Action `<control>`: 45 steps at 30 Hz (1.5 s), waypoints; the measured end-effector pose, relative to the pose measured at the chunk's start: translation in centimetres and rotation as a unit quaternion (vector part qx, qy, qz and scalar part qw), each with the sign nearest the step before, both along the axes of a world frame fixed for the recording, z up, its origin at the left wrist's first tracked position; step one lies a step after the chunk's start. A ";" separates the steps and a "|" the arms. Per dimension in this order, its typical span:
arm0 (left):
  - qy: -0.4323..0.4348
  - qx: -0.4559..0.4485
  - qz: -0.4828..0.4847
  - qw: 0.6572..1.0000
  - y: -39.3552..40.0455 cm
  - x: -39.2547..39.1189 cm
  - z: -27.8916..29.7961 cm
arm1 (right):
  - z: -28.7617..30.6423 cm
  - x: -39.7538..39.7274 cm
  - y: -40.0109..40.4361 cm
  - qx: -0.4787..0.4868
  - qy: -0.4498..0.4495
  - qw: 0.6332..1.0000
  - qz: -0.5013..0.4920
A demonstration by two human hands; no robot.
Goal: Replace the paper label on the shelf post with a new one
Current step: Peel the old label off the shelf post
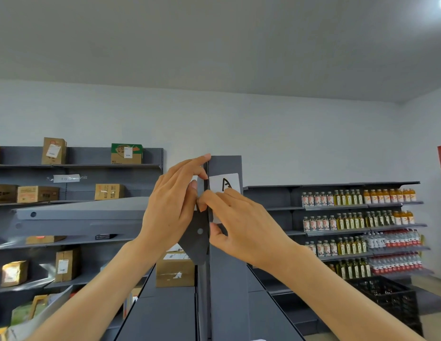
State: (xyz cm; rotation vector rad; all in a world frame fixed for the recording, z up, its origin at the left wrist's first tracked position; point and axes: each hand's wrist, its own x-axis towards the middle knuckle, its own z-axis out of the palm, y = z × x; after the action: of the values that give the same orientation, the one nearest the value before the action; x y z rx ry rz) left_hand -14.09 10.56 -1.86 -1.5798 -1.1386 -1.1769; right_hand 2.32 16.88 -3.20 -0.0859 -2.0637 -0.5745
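Observation:
A grey metal shelf post (226,267) rises in the middle of the view. Near its top sits a white paper label (224,184) with a black hand-drawn "A". My left hand (175,205) lies against the post's left edge, index finger stretched up to the post top and thumb at the label's left edge. My right hand (241,225) covers the label's lower part, fingertips pressing at its left edge and thumb below it. Whether the fingers pinch the paper or only press on it cannot be told.
Grey shelves with cardboard boxes (108,191) fill the left side; a green box (126,153) stands on the top shelf. On the right, shelves hold rows of bottles (357,222), with a black crate (386,296) on the floor. A cardboard box (175,269) sits behind the post.

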 end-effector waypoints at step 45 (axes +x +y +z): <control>-0.248 -0.009 -0.334 0.909 -3.1 8.3 -2.9 | -1.7 7.2 -2.5 0.084 0.153 0.979 0.103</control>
State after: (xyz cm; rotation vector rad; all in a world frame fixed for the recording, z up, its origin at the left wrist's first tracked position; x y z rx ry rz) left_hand -5.80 7.49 -4.79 -1.8022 -0.9150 -2.1180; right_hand 9.52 14.36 -4.91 0.1310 -1.6949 -0.5661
